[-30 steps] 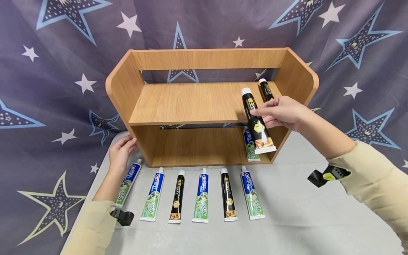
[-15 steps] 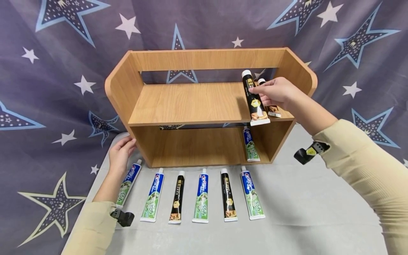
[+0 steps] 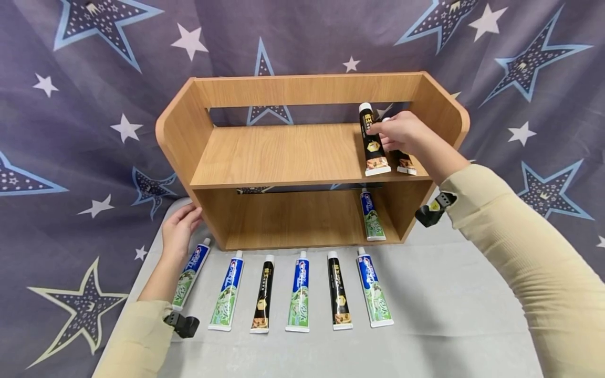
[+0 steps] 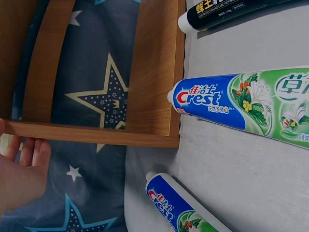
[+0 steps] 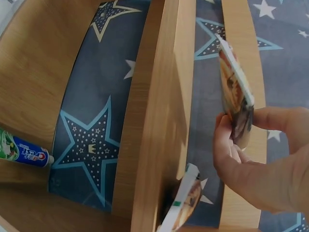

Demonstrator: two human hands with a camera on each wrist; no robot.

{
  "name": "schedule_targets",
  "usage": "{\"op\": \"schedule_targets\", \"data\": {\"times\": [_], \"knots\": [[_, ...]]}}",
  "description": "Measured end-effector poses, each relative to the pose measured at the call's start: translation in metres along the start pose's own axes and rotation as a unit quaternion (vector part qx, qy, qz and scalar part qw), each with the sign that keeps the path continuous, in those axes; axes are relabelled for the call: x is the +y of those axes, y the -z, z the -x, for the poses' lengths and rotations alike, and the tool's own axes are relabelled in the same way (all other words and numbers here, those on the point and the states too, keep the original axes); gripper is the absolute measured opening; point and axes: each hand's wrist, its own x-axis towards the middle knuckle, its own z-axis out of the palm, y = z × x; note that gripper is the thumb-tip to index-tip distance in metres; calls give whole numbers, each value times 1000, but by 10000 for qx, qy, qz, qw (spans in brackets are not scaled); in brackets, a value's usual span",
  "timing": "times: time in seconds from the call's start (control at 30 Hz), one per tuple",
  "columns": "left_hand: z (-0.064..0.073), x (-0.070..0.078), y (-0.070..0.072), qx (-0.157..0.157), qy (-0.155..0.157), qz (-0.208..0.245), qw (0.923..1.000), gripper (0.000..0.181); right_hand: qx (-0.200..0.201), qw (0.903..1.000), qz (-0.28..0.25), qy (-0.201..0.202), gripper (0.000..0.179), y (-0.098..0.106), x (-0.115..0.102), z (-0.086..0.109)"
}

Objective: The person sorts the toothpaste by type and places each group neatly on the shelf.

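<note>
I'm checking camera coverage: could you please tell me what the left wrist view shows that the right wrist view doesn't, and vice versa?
Left wrist only: the left hand touching the wooden rack, plus a black tube and two Crest tubes outside it.
Right wrist only: the right hand pinching another black tube, an upper-shelf tube, and a lower-shelf Crest tube.
Both: parts of the rack and starry curtain.

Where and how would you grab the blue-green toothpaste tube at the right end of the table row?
Probably across the middle of the blue-green tube, pinching its long edges from above. It lies flat on the table, narrow, its cap end close to the shelf, while a gap before the black tube on its left leaves finger room.
</note>
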Motion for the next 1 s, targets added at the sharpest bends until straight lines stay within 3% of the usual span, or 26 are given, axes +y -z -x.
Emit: {"op": "schedule_targets", "data": {"times": [0.1,0.37,0.47,0.6,0.9,1.0], "knots": [[0,-2,-1,-7,-18,-11,10000,40,264,9995,144,94,20,-3,3,-5],[1,-2,0,1,-63,-63,10000,39,861,9900,1116,101,30,-9,5,-13],[1,-1,0,7,-1,-124,9999,41,1003,9799,1712,180,29,-11,4,-15],[0,1,0,-13,-1,-178,9998,42,1153,9595,2552,314,31,-13,2,-18],[1,1,0,-56,-52,-257,9996,40,1390,9384,3134,432,33,-17,7,-20],[1,1,0,-36,-39,-234,9997,40,1405,9355,3204,485,32,-19,8,-19]]}}
